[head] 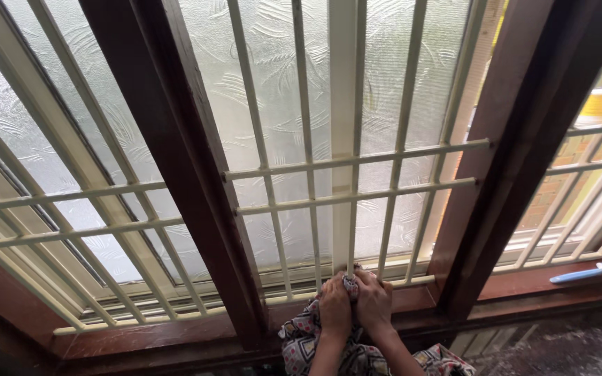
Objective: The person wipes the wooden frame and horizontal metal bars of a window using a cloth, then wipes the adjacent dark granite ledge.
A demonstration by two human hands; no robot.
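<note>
Two bare hands meet at the foot of a cream window grille (357,160), seen from above by a head-worn camera. The left hand (334,310) and the right hand (375,301) press side by side against a small wad of cloth (349,281), both closed over it where a vertical bar (352,230) meets the lowest rail of the grille, just above the dark wooden sill (175,338). Only a sliver of the cloth shows between the knuckles; most of it is hidden under the fingers, so its size and shape cannot be made out. The forearms run out of the picture at the bottom edge, over a patterned garment (301,345) that is also cut off there. Behind the bars, frosted glass (280,76) with a leaf-like texture blurs whatever lies outside. Dark brown frame posts (189,181) divide the window into sections. Well apart to the right, a light blue tool with a pale head (587,274) lies on the sill; what kind of tool it is remains hard to tell at that distance.
</note>
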